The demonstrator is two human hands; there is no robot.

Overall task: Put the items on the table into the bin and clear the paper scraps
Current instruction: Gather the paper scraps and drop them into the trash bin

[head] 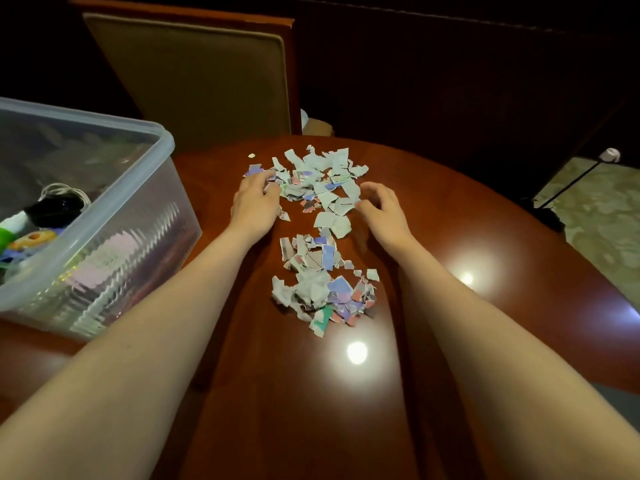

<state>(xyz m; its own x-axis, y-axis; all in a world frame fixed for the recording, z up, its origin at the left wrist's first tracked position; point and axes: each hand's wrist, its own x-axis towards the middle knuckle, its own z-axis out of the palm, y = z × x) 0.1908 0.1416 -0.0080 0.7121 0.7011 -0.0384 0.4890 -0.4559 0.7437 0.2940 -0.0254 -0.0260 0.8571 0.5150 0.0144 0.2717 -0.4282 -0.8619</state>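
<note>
Your paper scraps lie in a loose band whose long axis runs from 12 o'clock to 6 o'clock down the middle of the surface. The far cluster spreads wide between your hands; the near cluster is denser and heaped, with grey, purple, pink and green pieces. One small scrap sits apart at about 11 o'clock of the far cluster.

Your left hand rests palm down at the 9 o'clock edge of the far cluster, fingers curled onto the scraps; whether it has any pinched, I cannot tell. Your right hand stands at the 3 o'clock edge, fingers loosely bent and spread, touching the outer pieces and holding nothing that shows.

The bin, clear plastic with a ribbed wall, stands at 9 o'clock of the scraps, well apart from them. It holds mixed items, among them something black, a white cord and a green piece.

The surface is polished reddish-brown wood with a rounded far edge, showing bright lamp reflections. A padded chair stands at 12 o'clock. Patterned carpet shows at 3 o'clock. The room beyond is dark.
</note>
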